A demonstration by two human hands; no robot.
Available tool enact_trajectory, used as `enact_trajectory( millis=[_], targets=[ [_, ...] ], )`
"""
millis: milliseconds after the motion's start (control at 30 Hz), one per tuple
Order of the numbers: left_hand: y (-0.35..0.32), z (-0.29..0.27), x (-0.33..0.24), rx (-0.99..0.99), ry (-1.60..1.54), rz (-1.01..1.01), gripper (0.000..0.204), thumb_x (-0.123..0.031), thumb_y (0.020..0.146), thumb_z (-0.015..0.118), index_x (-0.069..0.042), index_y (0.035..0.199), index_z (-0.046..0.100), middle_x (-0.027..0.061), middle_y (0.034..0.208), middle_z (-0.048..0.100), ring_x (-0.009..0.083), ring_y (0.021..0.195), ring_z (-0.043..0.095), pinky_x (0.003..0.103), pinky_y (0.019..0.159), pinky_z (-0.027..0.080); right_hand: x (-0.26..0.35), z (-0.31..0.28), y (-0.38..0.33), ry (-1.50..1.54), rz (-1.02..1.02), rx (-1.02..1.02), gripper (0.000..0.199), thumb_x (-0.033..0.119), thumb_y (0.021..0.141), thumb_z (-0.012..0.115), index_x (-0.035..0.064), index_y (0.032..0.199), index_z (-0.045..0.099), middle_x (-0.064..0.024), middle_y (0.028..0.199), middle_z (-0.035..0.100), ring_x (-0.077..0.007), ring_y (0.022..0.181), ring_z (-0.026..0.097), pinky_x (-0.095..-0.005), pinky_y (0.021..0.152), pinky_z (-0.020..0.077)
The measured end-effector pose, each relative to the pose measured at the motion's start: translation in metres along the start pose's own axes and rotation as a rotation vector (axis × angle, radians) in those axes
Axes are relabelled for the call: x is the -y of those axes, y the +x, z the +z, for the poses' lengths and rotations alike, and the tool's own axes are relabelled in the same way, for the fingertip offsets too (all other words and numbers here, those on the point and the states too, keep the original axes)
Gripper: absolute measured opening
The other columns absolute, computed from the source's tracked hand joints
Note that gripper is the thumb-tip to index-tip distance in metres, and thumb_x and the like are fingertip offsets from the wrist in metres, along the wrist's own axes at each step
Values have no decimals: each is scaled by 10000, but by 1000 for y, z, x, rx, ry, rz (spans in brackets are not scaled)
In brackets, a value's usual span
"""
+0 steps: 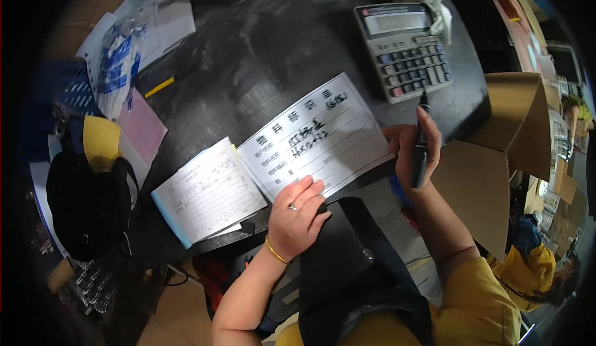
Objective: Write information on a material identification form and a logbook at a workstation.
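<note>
1. Right hand (415, 153): fingers curled around a slim black marker pen (421, 150), which stands nearly upright in the view, one end toward the grey desk calculator (403, 51), clear of the paper.
2. Left hand (297, 215): fingers extended and close together, tips pressing the near edge of the white ruled form sheet with handwritten lines (320, 138).
3. The sheet lies on the dark round table (267, 48), long axis running lower-left to upper-right; it sits just left of the pen, its right corner beside the right hand.
4. Left of the sheet: an open white ruled notebook (208, 191).
</note>
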State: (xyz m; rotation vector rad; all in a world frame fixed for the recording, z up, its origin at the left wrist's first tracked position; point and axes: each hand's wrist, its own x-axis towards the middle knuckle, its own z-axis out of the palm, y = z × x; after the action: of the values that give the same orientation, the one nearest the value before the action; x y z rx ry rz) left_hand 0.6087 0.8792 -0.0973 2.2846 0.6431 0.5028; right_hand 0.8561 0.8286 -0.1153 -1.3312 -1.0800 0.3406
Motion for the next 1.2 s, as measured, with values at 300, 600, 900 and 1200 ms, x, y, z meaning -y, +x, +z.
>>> enact_trajectory(
  millis=[300,600,900,1200],
  targets=[
    [29,15,-9,-74,87,-61,203,-192,743,697,-44,865,630,84,891,602,279,805,532,375,718,426,4,-33,42,-800,-225,319,263,62,685,617,107,940,571,-58,1083,679,-246,792,581,-317,722,451],
    [30,25,-10,-122,228,-77,241,-233,718,716,-53,851,626,88,861,575,282,771,526,386,702,416,-1,-62,57,-601,-179,172,304,8,662,624,113,941,562,-17,885,687,-231,820,627,-307,677,435],
    [35,25,-11,-125,167,-81,230,-153,676,741,-57,835,606,92,880,574,291,765,546,388,702,433,-2,-55,76,-566,-123,122,121,1,850,532,56,953,564,-59,887,681,-222,819,580,-301,758,452],
    [36,22,-12,-117,210,-101,244,-139,629,762,-66,800,604,85,849,574,287,740,546,386,687,426,-15,-70,64,-451,-120,161,129,64,790,587,101,912,567,-83,886,696,-242,823,627,-353,695,400]
  ],
)
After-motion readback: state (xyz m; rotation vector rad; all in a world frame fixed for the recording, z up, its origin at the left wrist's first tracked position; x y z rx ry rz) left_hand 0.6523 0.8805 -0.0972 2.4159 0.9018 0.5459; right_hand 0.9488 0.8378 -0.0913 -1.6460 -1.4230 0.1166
